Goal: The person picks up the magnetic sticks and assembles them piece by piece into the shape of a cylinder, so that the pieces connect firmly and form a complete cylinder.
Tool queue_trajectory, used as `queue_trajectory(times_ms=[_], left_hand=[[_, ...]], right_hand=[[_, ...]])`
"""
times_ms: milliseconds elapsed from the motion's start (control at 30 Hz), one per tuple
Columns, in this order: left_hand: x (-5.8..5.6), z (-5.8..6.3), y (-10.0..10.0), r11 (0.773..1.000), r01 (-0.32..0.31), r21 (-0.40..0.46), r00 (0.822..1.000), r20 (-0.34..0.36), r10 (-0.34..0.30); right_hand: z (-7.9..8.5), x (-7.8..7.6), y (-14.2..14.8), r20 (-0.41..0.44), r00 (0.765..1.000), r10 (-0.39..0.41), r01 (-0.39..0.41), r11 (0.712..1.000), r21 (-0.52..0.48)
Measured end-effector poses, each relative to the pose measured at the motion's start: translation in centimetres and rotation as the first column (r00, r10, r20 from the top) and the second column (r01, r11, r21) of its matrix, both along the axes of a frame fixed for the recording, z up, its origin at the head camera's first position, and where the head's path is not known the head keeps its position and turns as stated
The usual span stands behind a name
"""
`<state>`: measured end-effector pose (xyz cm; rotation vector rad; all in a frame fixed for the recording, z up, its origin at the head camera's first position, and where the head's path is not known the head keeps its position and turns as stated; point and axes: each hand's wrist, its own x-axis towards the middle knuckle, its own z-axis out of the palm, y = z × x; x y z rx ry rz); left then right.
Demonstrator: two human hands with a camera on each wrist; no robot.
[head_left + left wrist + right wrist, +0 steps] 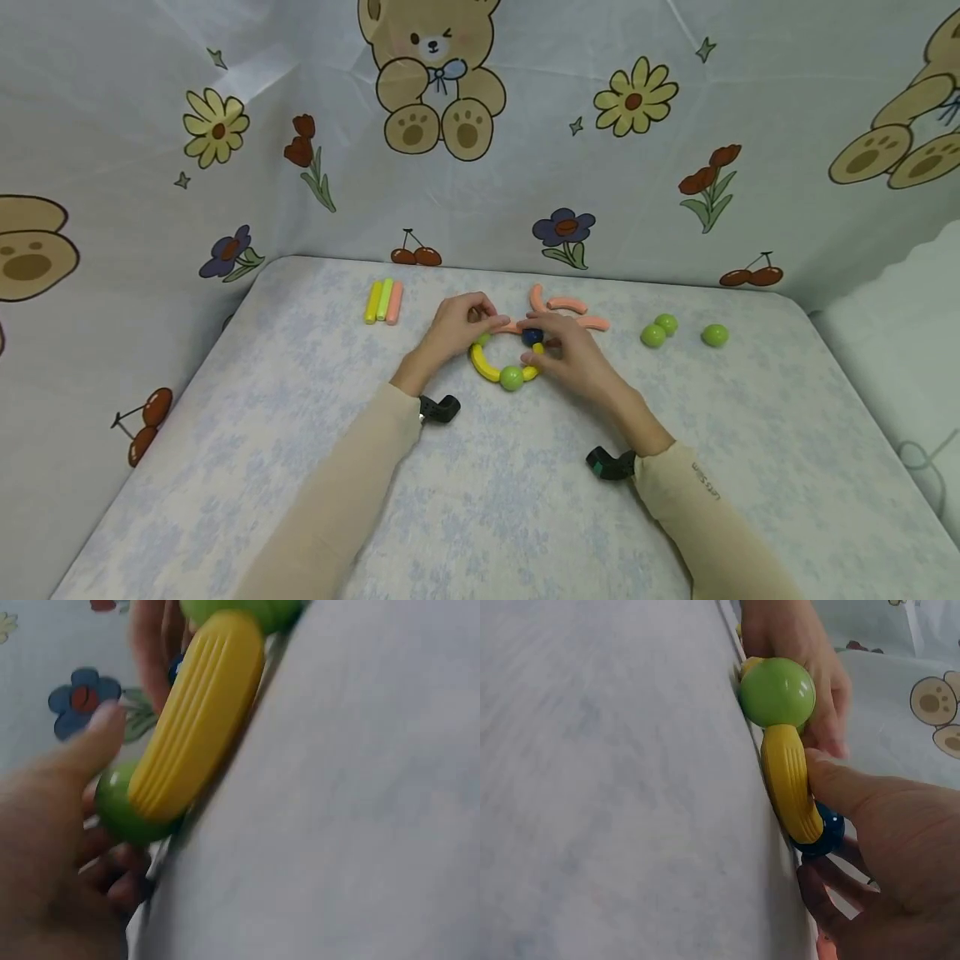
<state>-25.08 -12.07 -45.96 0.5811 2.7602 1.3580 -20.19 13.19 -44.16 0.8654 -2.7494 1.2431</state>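
I see a ring of coloured pieces (483, 365) on the desk (510, 500). At its ten o'clock, the left hand (457, 323) curls its fingers round a green ball (120, 814); at two, the right hand (573, 352) has its fingers about a dark-blue ball (532, 337).

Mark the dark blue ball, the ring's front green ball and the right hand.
Dark blue ball (831, 829): right wrist view, its uncovered side.
Front green ball (512, 378): head view, middle of its visible surface.
Right hand (576, 353): head view, back of the hand.
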Motion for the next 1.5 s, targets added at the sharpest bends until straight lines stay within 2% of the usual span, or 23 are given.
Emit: queue_trajectory(times_ms=[67, 133, 200, 267, 400, 500, 567, 633, 667, 700, 733, 767, 833, 900, 933, 967, 1033, 1167, 1233, 1300, 1400, 1467, 1500], left_hand=[[-0.1, 0.7, -1.0, 0.992, 0.126, -0.012, 0.988, 0.088, -0.125], [-0.1, 1.6, -2.0, 0.968, 0.25, -0.02, 0.954, 0.178, -0.242], [-0.1, 2.2, -2.7, 0.94, 0.338, -0.035, 0.919, 0.227, -0.322], [-0.1, 2.5, -3.0, 0.925, 0.377, -0.056, 0.904, 0.239, -0.354], [-0.1, 2.9, -2.8, 0.926, 0.366, -0.094, 0.917, 0.208, -0.341], [-0.1, 3.1, -2.8, 0.948, 0.3, -0.104, 0.942, 0.191, -0.277], [-0.2, 3.3, -3.4, 0.972, 0.215, -0.099, 0.968, 0.156, -0.198], [-0.2, 3.7, -4.4, 0.993, 0.075, -0.09, 0.994, 0.09, -0.067], [-0.3, 3.8, -5.1, 0.996, -0.015, -0.085, 0.999, 0.046, 0.019], [-0.4, 4.0, -5.9, 0.99, -0.113, -0.081, 0.994, -0.005, 0.113], [-0.4, 4.1, -6.7, 0.974, -0.215, -0.074, 0.976, -0.049, 0.211], [-0.4, 4.2, -7.4, 0.946, -0.315, -0.072, 0.947, -0.087, 0.308], [-0.5, 4.1, -8.9, 0.871, -0.486, -0.074, 0.87, -0.138, 0.474], [-0.5, 3.9, -10.1, 0.799, -0.594, -0.097, 0.802, -0.145, 0.579], [-0.5, 3.8, -10.5, 0.774, -0.623, -0.112, 0.782, -0.131, 0.61], [-0.4, 3.7, -10.9, 0.758, -0.639, -0.134, 0.769, -0.113, 0.629], [-0.4, 3.5, -11.4, 0.746, -0.643, -0.17, 0.763, -0.061, 0.644], [-0.2, 3.5, -11.9, 0.745, -0.614, -0.259, 0.769, 0.016, 0.639], [-0.1, 3.6, -12.0, 0.731, -0.617, -0.294, 0.76, 0.022, 0.65], [-0.1, 3.7, -12.0, 0.708, -0.64, -0.299, 0.741, 0.003, 0.672], [-0.3, 3.9, -11.8, 0.684, -0.701, -0.202, 0.706, -0.056, 0.706], [-0.3, 4.2, -11.3, 0.695, -0.713, -0.092, 0.701, -0.09, 0.708], [-0.4, 4.4, -11.0, 0.709, -0.704, -0.035, 0.708, -0.103, 0.698]], right_hand=[[-0.2, -0.2, 0.3, 0.008, 0.999, 0.039, -0.039, 0.999, 0.013], [-0.3, -0.3, 0.6, 0.031, 0.998, 0.058, -0.059, 0.998, 0.024], [-0.2, -0.4, 0.8, 0.06, 0.995, 0.075, -0.077, 0.996, 0.033], [-0.1, -0.6, 1.1, 0.078, 0.992, 0.096, -0.098, 0.995, 0.032], [-0.1, -0.8, 1.6, 0.07, 0.99, 0.123, -0.124, 0.992, 0.01], [-0.3, -0.8, 1.8, 0.055, 0.993, 0.107, -0.108, 0.994, 0.005], [-0.5, -0.8, 1.8, 0.055, 0.995, 0.085, -0.085, 0.996, 0.01], [-0.7, -0.8, 1.8, 0.052, 0.997, 0.065, -0.066, 0.998, 0.013], [-0.7, -0.7, 1.8, 0.052, 0.997, 0.059, -0.059, 0.998, 0.012], [-0.8, -0.7, 1.8, 0.05, 0.997, 0.054, -0.055, 0.998, 0.01], [-0.8, -0.7, 1.8, 0.051, 0.998, 0.049, -0.049, 0.999, 0.007], [-0.8, -0.7, 1.8, 0.051, 0.998, 0.047, -0.047, 0.999, 0.0], [-0.8, -0.7, 1.8, 0.047, 0.998, 0.041, -0.041, 0.999, -0.006], [-0.8, -0.7, 1.7, 0.045, 0.998, 0.034, -0.034, 0.999, -0.011], [-0.8, -0.7, 1.7, 0.046, 0.999, 0.029, -0.029, 1.0, -0.013], [-0.8, -0.7, 1.7, 0.045, 0.999, 0.027, -0.026, 1.0, -0.013], [-0.9, -0.7, 1.6, 0.04, 0.999, 0.021, -0.021, 1.0, -0.009], [-1.0, -0.8, 1.5, 0.025, 1.0, 0.019, -0.019, 1.0, -0.001], [-0.9, -0.8, 1.5, 0.021, 1.0, 0.018, -0.018, 1.0, -0.002], [-0.9, -0.8, 1.6, 0.02, 1.0, 0.017, -0.017, 1.0, -0.005], [-1.0, -0.8, 1.6, 0.024, 1.0, 0.016, -0.016, 1.0, -0.007], [-1.1, -0.8, 1.7, 0.027, 1.0, 0.015, -0.015, 1.0, -0.006], [-1.1, -0.8, 1.7, 0.028, 1.0, 0.013, -0.013, 1.0, -0.008]])
